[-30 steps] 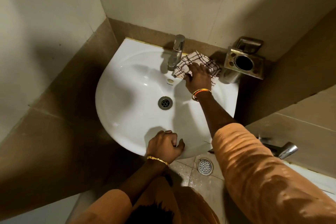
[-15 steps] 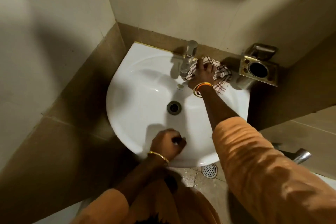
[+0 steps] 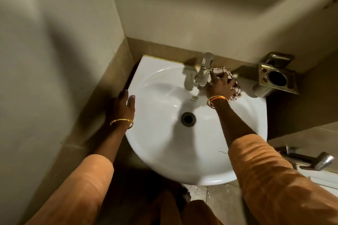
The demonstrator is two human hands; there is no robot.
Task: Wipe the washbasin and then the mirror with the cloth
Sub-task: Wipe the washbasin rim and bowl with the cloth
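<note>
The white washbasin (image 3: 161, 144) fills the middle of the head view, mounted in a tiled corner. My right hand (image 3: 220, 86) presses a white cloth with dark checks (image 3: 218, 71) onto the basin's back ledge, right beside the steel tap (image 3: 203, 75). Most of the cloth is hidden under my fingers. My left hand (image 3: 123, 106) lies on the basin's left rim, thumb on top and fingers down the outer side toward the wall. No mirror is in view.
A metal holder (image 3: 278, 78) with a round hole is fixed to the wall right of the basin. A steel tap handle (image 3: 311, 160) juts out low at the right. The drain (image 3: 188, 118) sits mid-bowl. Walls close in at left and back.
My left hand has left the basin's front rim and now grips the left rim. My right hand has pushed the cloth further back, against the tap. The view has tilted upward.
</note>
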